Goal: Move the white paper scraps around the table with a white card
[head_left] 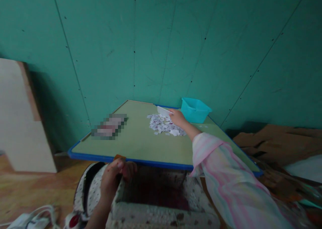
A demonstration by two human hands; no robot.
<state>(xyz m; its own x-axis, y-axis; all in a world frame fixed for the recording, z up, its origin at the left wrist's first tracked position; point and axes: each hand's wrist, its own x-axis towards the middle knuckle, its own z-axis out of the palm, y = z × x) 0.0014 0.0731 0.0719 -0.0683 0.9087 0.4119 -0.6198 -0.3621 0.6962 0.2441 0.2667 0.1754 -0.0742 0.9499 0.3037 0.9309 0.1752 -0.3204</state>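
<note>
My right hand (177, 117) reaches over the table and grips a flat white card-like piece (164, 111), held tilted. It is above the far side of a pile of small white paper scraps (163, 125). Close beyond my wrist stands a turquoise plastic basket (195, 110). My left hand (113, 175) is low at the table's near edge, its fingers curled over the rim of a spotted fabric box (161, 212). An orange piece (119, 156) shows just above that hand; what it is, I cannot tell.
The pale green table (141, 145) has a blue edge and stands against a green wall (151, 37). A blurred-out flat item (109, 126) lies on its left. White cables (45, 212) are on the floor, a pale board (22, 118) leans left, and cardboard (281, 141) lies right.
</note>
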